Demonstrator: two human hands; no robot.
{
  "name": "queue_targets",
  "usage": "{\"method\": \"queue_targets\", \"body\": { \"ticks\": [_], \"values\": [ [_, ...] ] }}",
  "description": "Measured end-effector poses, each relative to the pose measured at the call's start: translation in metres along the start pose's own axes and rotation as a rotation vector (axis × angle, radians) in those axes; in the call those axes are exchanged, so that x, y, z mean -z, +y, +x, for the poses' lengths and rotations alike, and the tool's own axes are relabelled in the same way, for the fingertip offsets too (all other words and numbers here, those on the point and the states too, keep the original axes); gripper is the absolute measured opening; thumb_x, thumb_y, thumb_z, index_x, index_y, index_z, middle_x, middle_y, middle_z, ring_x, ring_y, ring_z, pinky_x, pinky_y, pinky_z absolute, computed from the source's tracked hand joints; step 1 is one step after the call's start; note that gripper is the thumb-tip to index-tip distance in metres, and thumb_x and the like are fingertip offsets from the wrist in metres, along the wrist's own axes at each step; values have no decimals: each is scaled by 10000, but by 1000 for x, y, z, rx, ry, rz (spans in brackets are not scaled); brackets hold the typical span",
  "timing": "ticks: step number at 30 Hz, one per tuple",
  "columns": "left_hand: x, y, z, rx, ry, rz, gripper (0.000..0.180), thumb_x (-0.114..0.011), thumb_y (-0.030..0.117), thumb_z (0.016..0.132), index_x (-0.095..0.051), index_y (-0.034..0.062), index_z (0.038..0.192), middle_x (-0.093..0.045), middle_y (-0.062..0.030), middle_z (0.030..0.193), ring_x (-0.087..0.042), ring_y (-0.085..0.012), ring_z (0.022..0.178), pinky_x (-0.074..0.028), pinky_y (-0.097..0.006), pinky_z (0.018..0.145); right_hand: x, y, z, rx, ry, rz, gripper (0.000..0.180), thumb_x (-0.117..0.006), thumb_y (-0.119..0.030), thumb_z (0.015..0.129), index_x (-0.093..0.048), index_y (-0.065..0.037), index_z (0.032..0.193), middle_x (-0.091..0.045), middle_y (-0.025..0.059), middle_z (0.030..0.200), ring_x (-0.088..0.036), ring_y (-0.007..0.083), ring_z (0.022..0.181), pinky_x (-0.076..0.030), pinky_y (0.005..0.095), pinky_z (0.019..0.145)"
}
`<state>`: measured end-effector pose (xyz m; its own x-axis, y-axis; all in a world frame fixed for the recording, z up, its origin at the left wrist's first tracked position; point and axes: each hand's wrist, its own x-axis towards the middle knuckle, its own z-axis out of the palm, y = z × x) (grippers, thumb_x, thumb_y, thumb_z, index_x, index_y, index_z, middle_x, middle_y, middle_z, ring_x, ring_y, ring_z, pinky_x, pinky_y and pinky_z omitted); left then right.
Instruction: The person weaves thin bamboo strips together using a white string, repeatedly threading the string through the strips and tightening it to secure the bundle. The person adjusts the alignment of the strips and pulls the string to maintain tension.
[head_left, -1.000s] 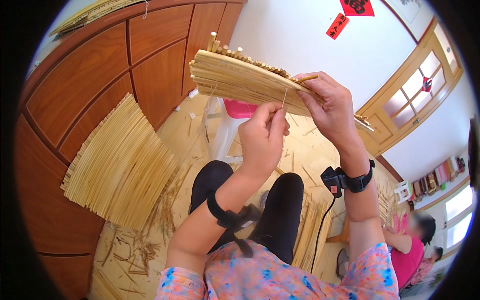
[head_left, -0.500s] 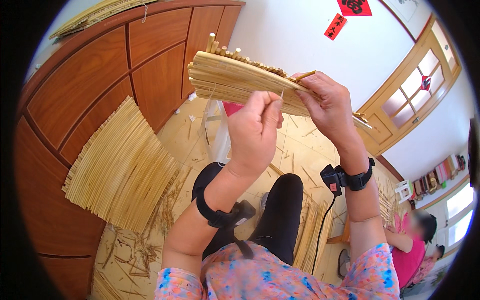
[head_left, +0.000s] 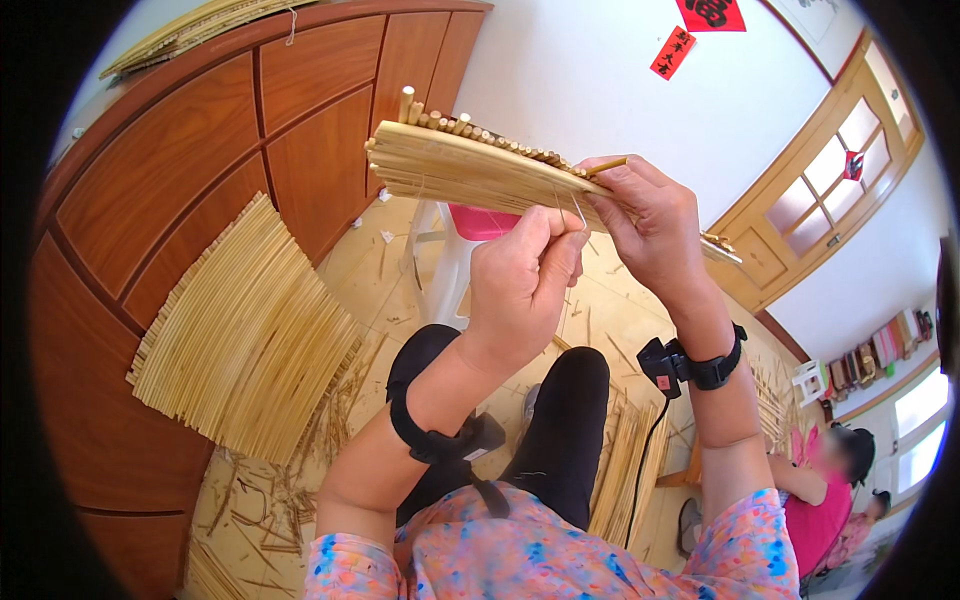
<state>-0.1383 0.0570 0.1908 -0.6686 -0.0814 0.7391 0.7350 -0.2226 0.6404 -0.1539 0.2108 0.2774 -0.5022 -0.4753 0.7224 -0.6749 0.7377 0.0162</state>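
Observation:
A flat mat of straw stalks (head_left: 470, 165) is raised in front of me, its cut ends pointing left. My right hand (head_left: 650, 225) grips the mat from the right side, with one stalk sticking out above the thumb. My left hand (head_left: 520, 280) is just below the mat, fingers pinched on a thin thread (head_left: 578, 212) that runs up to the straw. Both wrists wear black straps with small devices.
A finished stack of woven straw mats (head_left: 240, 340) leans against the brown wooden cabinet (head_left: 150, 190) on the left. Loose stalks (head_left: 625, 470) litter the floor beside my knees. A pink and white stool (head_left: 460, 235) stands behind the mat. Another person (head_left: 830, 490) sits at lower right.
My left hand has risen toward the mat and pulled the thread tighter. The mat and my right hand stay almost where they were.

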Motion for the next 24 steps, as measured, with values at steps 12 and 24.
{"method": "queue_targets", "body": {
  "ticks": [12, 24],
  "values": [
    [7, -6, -4, -140, -79, 88, 46, -675, 58, 949, -635, 36, 947, -626, -137, 716, -628, -315, 608, -485, -358, 559, -4, 3, -9, -1, 19, 24, 211, -711, 30, 834, -719, -24, 1038, -747, 89, 1028, -722, 270, 809, -580, 325, 695],
    [-11, -14, -7, -359, 27, 382, 67, -688, -5, 920, -653, -11, 976, -674, -145, 801, -673, -276, 658, -532, -340, 603, -2, 12, 0, -9, 42, 32, 215, -694, 54, 842, -715, -13, 1045, -744, 98, 1035, -719, 257, 825, -580, 320, 730]
  ]
}}
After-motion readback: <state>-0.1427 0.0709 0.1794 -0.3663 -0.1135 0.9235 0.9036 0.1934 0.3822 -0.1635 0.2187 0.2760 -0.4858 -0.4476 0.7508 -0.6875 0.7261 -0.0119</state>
